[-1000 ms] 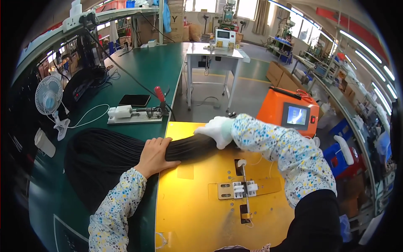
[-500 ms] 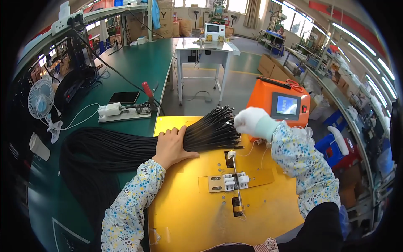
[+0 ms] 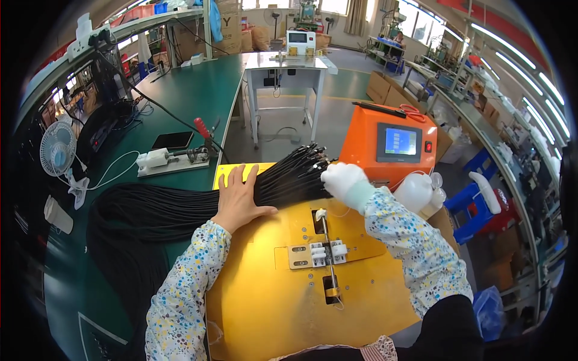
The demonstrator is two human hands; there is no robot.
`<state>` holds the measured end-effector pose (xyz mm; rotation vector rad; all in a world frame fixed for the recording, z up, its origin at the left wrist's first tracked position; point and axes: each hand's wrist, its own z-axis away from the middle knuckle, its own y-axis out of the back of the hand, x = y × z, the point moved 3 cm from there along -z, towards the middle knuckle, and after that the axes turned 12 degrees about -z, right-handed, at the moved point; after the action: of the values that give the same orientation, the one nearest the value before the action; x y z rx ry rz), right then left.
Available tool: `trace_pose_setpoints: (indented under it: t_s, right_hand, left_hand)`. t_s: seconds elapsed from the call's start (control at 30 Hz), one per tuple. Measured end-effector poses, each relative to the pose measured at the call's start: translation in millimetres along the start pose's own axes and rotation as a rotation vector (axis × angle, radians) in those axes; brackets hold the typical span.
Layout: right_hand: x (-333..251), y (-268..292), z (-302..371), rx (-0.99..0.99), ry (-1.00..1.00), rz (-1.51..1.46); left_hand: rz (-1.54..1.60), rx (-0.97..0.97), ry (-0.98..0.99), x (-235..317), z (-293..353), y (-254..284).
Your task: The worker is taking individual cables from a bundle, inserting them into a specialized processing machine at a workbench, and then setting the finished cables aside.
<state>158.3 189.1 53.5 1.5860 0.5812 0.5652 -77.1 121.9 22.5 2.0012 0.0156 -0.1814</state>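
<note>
A thick bundle of black cables (image 3: 165, 201) runs from the green table onto the yellow machine plate (image 3: 259, 295), its tipped ends fanned out toward the right. My bare left hand (image 3: 239, 201) lies across the bundle with fingers and thumb spread. At the cable ends is my right hand (image 3: 345, 182), in a white glove, its fingers curled closed. What they may pinch is hidden. Nearer me on the plate sits a small fixture with white blocks (image 3: 328, 253) and a metal rod (image 3: 330, 256) across it.
An orange control box (image 3: 388, 144) with a screen stands behind my right hand, red-handled scissors (image 3: 414, 112) on top. White bottles (image 3: 415, 191) are beside it. On the green table (image 3: 180, 84) are a toggle clamp (image 3: 174, 159), a phone (image 3: 173, 141) and a small fan (image 3: 58, 147).
The whole view has shifted slightly. My right hand has moved a little nearer, against the cable ends, and its forearm has lowered, uncovering the bottles. My left hand stays on the bundle.
</note>
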Motion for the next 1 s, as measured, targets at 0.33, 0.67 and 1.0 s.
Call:
trace_pose_setpoints:
  t_s: [0.33, 0.67, 1.0]
  right_hand:
    - [-58.9, 23.0, 117.7, 0.125, 0.021, -1.012]
    - [-45.7, -13.7, 143.3, 0.24, -0.087, -1.148]
    - [-40.5, -13.1, 141.5, 0.312, -0.024, -0.957]
  left_hand:
    - [1.079, -0.097, -0.191, 97.0, 64.1, 66.1]
    - [1.041, -0.186, -0.101, 107.3, 77.3, 44.2]
    - [0.53, 0.006, -0.397, 109.9, 84.8, 44.3]
